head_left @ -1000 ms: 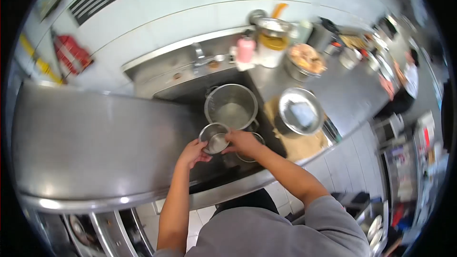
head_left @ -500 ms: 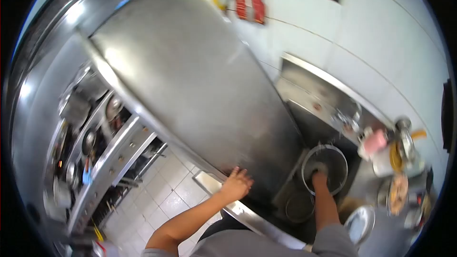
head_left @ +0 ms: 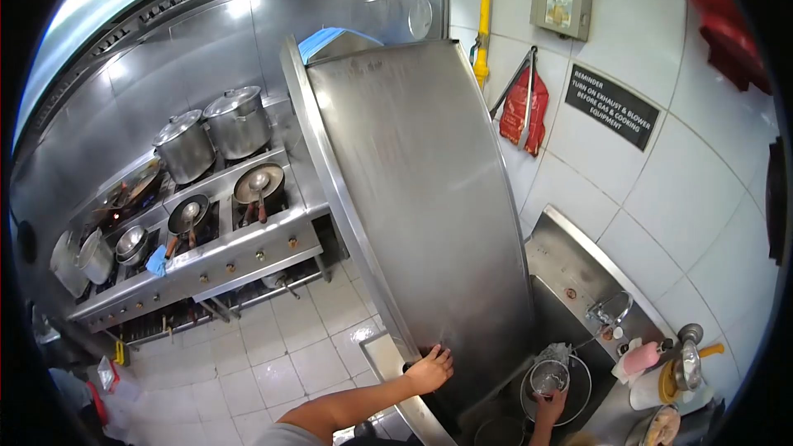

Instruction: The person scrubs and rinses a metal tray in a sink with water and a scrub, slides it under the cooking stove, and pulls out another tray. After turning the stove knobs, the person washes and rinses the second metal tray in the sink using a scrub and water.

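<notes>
A large stainless steel panel [head_left: 421, 182] stands tilted, its lower end in the sink [head_left: 552, 301]. My left hand [head_left: 431, 369] is at its lower left edge, fingers bent over the metal face. In my right hand [head_left: 548, 407] is a small round bowl [head_left: 549, 377], clear or metallic; I cannot tell which. It is held over a wider round basin [head_left: 585, 400] in the sink. Crumpled, see-through material or splashing water [head_left: 557, 353] shows just behind the bowl. The faucet [head_left: 611, 310] is at the sink's back edge.
Left, a stove [head_left: 206, 260] carries pots [head_left: 186, 149] and pans [head_left: 258, 184]. Right of the sink are a pink bottle [head_left: 642, 357] and a yellow-handled utensil [head_left: 710, 350]. A red bag [head_left: 524, 107] and a sign [head_left: 611, 106] are on the tiled wall. White tiles [head_left: 281, 347] cover the floor.
The view has swung up and toward the stove. My right hand, earlier down inside the basin, now holds the small bowl up. My left hand stays at the panel's edge, its fingers less spread.
</notes>
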`<state>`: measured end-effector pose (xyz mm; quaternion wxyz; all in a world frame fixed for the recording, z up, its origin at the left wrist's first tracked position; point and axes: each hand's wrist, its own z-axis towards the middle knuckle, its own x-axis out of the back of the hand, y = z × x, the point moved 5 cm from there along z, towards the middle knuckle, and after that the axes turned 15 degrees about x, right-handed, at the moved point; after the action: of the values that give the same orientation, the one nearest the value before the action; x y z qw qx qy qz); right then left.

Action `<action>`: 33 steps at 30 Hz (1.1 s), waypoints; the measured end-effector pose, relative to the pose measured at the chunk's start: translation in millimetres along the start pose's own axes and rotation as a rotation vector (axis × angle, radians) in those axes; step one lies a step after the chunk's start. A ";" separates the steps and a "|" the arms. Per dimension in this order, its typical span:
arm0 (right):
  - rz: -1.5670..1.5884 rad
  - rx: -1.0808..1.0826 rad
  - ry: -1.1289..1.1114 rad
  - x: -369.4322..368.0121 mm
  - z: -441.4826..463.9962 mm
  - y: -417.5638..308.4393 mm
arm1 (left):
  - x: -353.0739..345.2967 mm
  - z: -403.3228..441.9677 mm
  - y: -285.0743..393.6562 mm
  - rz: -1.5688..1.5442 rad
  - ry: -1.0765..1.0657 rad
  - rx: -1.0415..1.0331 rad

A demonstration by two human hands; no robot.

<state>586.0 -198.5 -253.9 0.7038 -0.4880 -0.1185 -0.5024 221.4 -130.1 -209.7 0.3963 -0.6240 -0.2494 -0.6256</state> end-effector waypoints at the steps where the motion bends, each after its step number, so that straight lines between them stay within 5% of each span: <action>1: 0.058 0.157 0.066 19.0 9.5 -40.3 | 0.8 1.0 -0.1 0.007 0.005 -0.011; 2: 0.049 0.157 0.085 24.3 7.9 -50.8 | 2.7 1.5 -0.4 0.009 0.021 -0.024; 4: -0.003 0.122 -0.270 16.9 11.7 -76.9 | -0.4 5.5 -0.5 -0.062 -0.020 -0.075; 9: 0.137 0.403 -0.560 -27.0 62.9 -219.5 | 0.8 10.3 -9.7 -0.273 0.022 -0.271; 12: 0.011 0.704 -0.610 -67.7 149.5 -331.4 | 21.2 29.6 -37.9 -0.171 -0.210 -0.140; 14: 0.065 0.792 -0.520 -77.2 231.4 -414.5 | 53.5 41.0 -75.2 0.177 0.143 -0.006; 16: 0.176 0.778 -0.418 -100.7 321.7 -472.2 | 87.6 51.3 -114.4 0.153 0.207 0.117; 19: -0.188 0.793 -0.384 -55.2 393.3 -553.7 | 145.7 57.8 -153.9 0.147 0.261 0.267; 26: -0.043 0.674 -0.407 -63.9 401.1 -477.5 | 136.9 60.6 -157.5 0.019 0.290 0.270; 30: 0.129 0.640 -0.357 -58.5 294.3 -347.3 | 134.2 56.9 -155.5 -0.054 0.332 0.217; 33: 0.188 0.410 -0.395 -36.4 190.6 -241.1 | 126.1 52.6 -139.8 -0.089 0.329 0.162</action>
<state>432.3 -27.9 -46.4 0.7943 -0.4330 -0.3065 -0.2960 151.0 -32.5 -55.7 0.4526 -0.4675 -0.2582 -0.7141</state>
